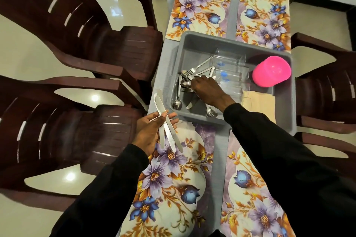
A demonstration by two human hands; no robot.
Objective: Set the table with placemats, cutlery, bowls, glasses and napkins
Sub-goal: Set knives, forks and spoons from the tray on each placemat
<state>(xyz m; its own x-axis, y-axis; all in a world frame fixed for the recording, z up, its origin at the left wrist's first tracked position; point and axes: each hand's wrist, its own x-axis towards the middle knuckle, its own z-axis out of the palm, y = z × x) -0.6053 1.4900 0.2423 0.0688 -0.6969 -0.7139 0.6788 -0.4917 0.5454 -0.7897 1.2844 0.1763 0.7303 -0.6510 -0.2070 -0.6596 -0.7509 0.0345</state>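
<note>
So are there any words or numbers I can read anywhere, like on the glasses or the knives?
There are none that can be read.
Glasses in the grey tub: small blue marks, too blurred to tell if they are letters.
Knives in the left hand: a faint mark on one blade, too small to read.
Placemats: flowers only, no writing.
Pink bowl: plain.

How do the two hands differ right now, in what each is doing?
The left hand is outside the grey tub, palm up, holding knives; the right hand is inside the tub, palm down on the loose cutlery. The left grips firmly; whether the right grips anything is unclear. Both wear black sleeves.
</note>
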